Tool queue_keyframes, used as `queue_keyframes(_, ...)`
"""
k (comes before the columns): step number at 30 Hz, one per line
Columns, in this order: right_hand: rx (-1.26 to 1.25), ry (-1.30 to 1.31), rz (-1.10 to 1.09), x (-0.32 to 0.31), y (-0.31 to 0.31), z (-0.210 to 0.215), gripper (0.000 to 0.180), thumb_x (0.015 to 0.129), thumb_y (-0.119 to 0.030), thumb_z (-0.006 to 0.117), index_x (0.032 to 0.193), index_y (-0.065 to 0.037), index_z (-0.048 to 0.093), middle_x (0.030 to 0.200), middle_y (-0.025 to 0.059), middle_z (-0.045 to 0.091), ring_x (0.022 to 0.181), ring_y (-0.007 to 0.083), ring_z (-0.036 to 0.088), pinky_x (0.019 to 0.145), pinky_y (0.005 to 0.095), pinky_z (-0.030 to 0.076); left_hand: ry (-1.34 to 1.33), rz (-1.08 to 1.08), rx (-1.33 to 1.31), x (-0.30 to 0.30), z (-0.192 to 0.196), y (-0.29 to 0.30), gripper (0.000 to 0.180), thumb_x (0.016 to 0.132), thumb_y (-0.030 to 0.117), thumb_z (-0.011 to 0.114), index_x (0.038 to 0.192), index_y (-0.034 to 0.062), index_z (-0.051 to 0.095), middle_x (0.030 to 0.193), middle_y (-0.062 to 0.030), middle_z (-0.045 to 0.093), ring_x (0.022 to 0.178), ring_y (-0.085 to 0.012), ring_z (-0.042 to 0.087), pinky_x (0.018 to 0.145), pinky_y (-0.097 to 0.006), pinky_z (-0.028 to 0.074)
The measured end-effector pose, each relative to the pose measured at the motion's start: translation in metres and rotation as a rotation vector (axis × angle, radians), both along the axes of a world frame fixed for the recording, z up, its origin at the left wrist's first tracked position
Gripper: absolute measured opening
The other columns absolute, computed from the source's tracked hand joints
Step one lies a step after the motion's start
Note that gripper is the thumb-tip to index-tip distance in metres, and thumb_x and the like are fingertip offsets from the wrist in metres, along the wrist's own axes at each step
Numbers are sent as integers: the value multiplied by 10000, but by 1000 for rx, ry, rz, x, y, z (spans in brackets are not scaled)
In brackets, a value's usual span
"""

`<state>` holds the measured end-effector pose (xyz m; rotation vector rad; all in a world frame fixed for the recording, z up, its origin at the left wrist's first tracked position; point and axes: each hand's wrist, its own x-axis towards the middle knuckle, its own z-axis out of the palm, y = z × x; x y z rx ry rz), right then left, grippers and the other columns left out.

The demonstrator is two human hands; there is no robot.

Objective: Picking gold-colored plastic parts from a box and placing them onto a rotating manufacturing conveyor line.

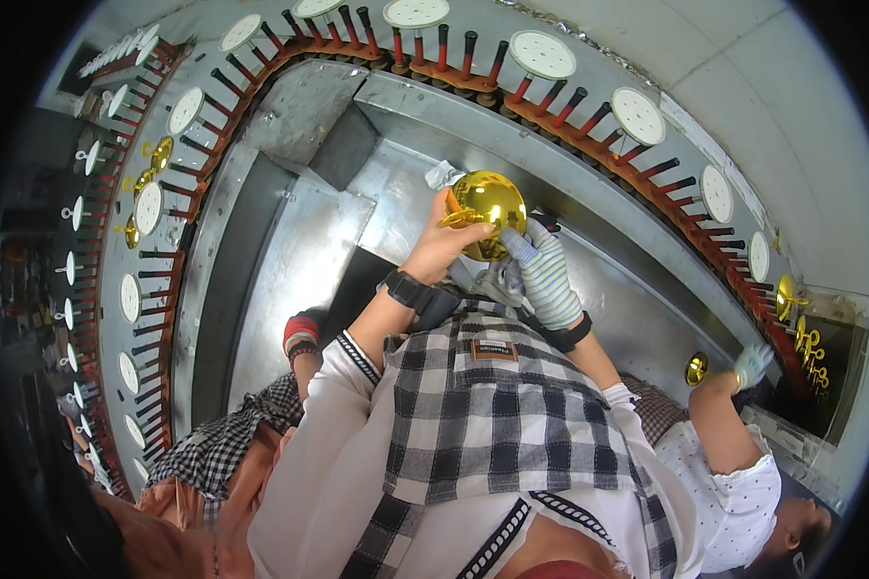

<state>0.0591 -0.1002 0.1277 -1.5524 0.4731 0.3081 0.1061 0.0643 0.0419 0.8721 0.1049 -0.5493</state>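
Observation:
A shiny gold bowl-like piece with a gold stem or foot is held up in front of me, over the metal work surface. My left hand, bare, is closed around its stem side. My right hand wears a striped knit glove and grips the lower right edge, fingers bent in against the gold surface. Part of those fingers is hidden. Greyish cloth lies just below the piece, between my wrists. A crumpled white wad sits behind it on the metal.
A curved conveyor with red-black pegs and white discs wraps around the metal trough. Gold pieces hang at its right end. On the right, a co-worker's gloved hand is near another gold piece. A co-worker's red-gloved hand is at left.

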Motion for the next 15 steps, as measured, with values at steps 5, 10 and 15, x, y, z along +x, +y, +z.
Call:
queue_keyframes(5, -12, -2, -71, 3, 8, 14, 277, 1014, -266, 674, 1123, -12, 665, 630, -22, 588, 429, 34, 478, 407, 210, 359, -2, -26, -68, 7, 0, 7, 822, 892, -13, 753, 1575, 86, 307, 1409, -86, 566, 1275, -198, 583, 1033, -332, 505)
queue_keyframes(10, 15, -41, -56, -9, -9, 10, 467, 1003, -369, 671, 1279, 5, 620, 905, 46, 680, 685, 83, 622, 580, 228, 486, 11, -80, -208, 5, -2, 5, 728, 928, -17, 695, 1557, 55, 335, 1406, -93, 573, 1255, -196, 598, 1027, -326, 505)
queue_keyframes(15, 184, -134, -247, -35, -25, 14, 590, 1001, -420, 639, 1379, 28, 570, 1326, 138, 646, 1149, 222, 656, 977, 368, 532, 237, -201, -416, -14, -49, -40, 554, 946, 22, 687, 1456, 56, 473, 1232, -80, 689, 1092, -174, 671, 912, -322, 546)
